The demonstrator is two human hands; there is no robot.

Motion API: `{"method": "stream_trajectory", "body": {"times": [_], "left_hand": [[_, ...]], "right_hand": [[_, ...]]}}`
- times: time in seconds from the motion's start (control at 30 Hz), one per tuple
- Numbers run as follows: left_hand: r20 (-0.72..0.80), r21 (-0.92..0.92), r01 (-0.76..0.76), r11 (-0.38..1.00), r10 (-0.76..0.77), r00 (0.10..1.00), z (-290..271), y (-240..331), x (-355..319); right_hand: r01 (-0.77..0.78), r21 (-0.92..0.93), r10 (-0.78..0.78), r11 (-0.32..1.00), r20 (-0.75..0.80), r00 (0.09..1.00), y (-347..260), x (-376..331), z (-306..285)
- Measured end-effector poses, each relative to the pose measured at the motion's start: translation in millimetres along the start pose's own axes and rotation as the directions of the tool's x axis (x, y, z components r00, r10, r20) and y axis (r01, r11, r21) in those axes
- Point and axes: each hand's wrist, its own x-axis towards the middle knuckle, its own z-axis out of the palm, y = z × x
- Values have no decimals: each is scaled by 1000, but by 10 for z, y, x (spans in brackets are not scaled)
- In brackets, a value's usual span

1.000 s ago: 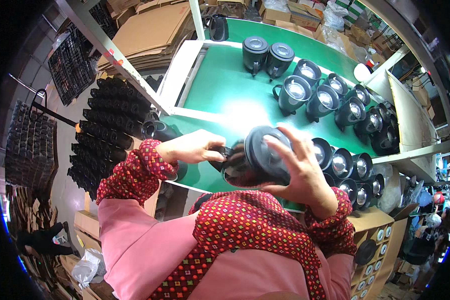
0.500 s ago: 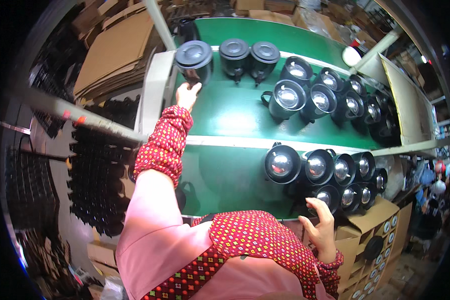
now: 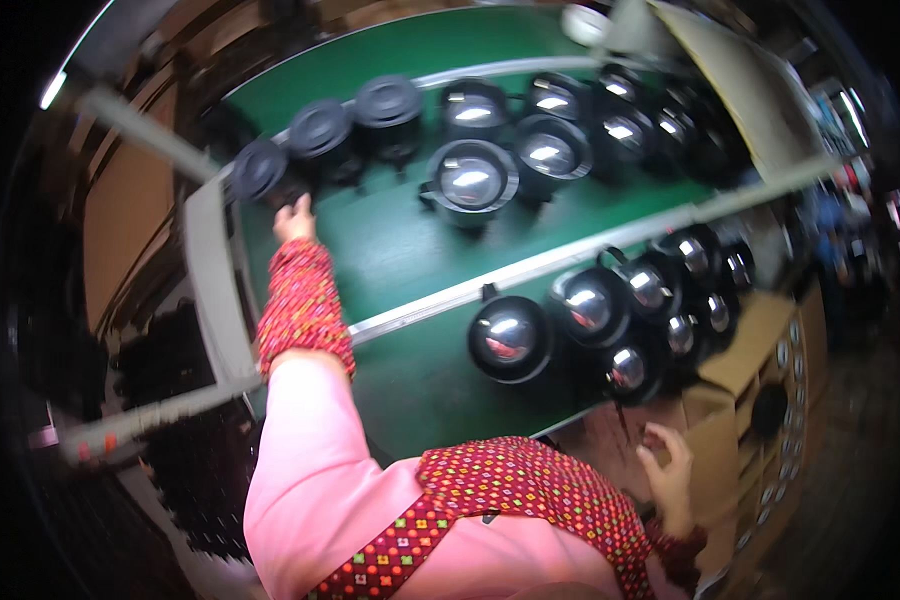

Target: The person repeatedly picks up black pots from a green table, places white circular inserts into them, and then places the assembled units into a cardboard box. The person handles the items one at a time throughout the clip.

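At the far left of the green table, my left hand (image 3: 294, 220) is just beside the handle of a black lidded mug (image 3: 259, 170). Its thumb and fingertips look apart, though motion blurs them. Two more lidded mugs, one in the middle (image 3: 320, 130) and one to its right (image 3: 388, 102), stand in a row with it. My right hand (image 3: 669, 478) hangs low at the right with loosely curled fingers apart and nothing in them. Beyond it on the near table strip are several lidless black mugs with shiny insides, the closest on the left being this mug (image 3: 510, 338).
More lidless mugs (image 3: 472, 182) crowd the right part of the far strip. A pale metal rail (image 3: 530, 270) divides the table. A divided cardboard box (image 3: 735, 420) stands at the right, stacked cardboard (image 3: 125, 235) at the left. A pale post (image 3: 150, 130) rises by the table's left end.
The head view has turned and shifted, so the table now slants. The leftmost lidded mug stands closer to the other two, and my left hand's fingers have loosened at its handle. My right hand stays empty.
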Motion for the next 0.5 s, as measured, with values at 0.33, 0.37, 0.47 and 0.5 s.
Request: {"method": "stream_trajectory", "body": {"times": [0.33,0.37,0.47,0.5], "left_hand": [[351,-131,354,926,-290,890,202,-103,425],[372,-130,426,895,-355,858,224,-71,467],[395,-88,602,794,-527,753,130,98,146],[341,-89,566,819,-509,790,78,193,69]], "right_hand": [[-211,-131,116,969,-512,851,558,7,-800],[-192,-149,75,970,-568,819,771,-7,-939],[-342,-139,140,930,-725,675,1123,6,-1411],[-359,-196,77,912,-781,620,1410,-18,-1589]]}}
